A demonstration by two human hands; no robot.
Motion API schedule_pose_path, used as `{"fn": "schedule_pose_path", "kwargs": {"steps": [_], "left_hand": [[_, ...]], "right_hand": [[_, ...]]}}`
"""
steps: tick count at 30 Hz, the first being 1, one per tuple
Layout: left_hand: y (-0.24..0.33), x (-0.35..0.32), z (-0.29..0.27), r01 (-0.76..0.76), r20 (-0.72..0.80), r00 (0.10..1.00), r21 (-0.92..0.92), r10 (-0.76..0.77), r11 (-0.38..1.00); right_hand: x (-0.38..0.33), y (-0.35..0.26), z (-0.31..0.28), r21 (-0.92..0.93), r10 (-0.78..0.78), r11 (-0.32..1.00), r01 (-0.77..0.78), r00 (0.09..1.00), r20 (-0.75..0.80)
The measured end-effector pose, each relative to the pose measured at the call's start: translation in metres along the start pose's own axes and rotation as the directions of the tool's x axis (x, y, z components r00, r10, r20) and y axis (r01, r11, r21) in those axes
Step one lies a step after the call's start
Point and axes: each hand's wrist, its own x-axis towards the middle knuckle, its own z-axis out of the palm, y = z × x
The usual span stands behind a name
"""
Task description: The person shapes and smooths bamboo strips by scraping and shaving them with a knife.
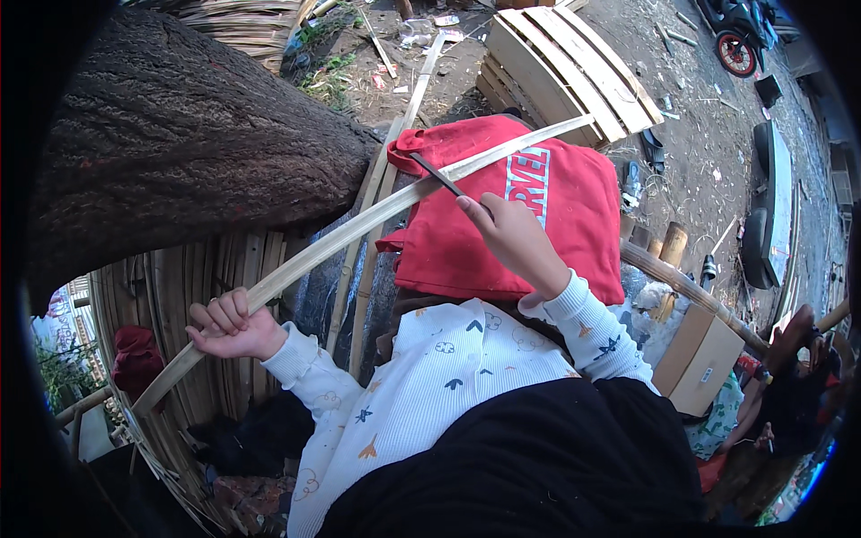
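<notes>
A long pale bamboo strip [350,231] slants across my front, from the lower left up to the right. My left hand [238,327] is closed around it near its lower end. In my right hand [513,238] is a dark, narrow knife [435,175], its blade lying across the strip around the middle. The right fingers wrap the handle and hide most of it. Under the strip, a red cloth bag [448,255] with white lettering is spread over my lap.
A thick tree trunk [197,125] fills the upper left. Bundled bamboo slats [233,264] stand below it. Ahead is a slatted wooden crate [565,67]. A bamboo pole [691,291] and cardboard box [695,359] are on my right, with another person [798,394] at the far right.
</notes>
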Motion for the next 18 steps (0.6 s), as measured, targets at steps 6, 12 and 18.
{"fn": "schedule_pose_path", "kwargs": {"steps": [6, 12, 18], "left_hand": [[-0.019, 0.004, -0.003, -0.186, -0.298, 0.95, -0.308, 0.091, 0.933], [-0.022, 0.006, 0.001, -0.156, -0.3, 0.949, -0.2, 0.091, 0.967], [-0.025, 0.011, 0.029, -0.068, -0.494, 0.848, 0.255, 0.19, 0.965]], "right_hand": [[-0.006, 0.022, 0.004, 0.163, 0.13, 0.979, -0.126, 0.991, -0.017], [-0.014, 0.02, 0.006, 0.296, 0.209, 0.937, -0.187, 0.977, -0.047], [-0.002, 0.031, 0.012, 0.279, 0.177, 0.948, -0.15, 0.981, -0.073]]}}
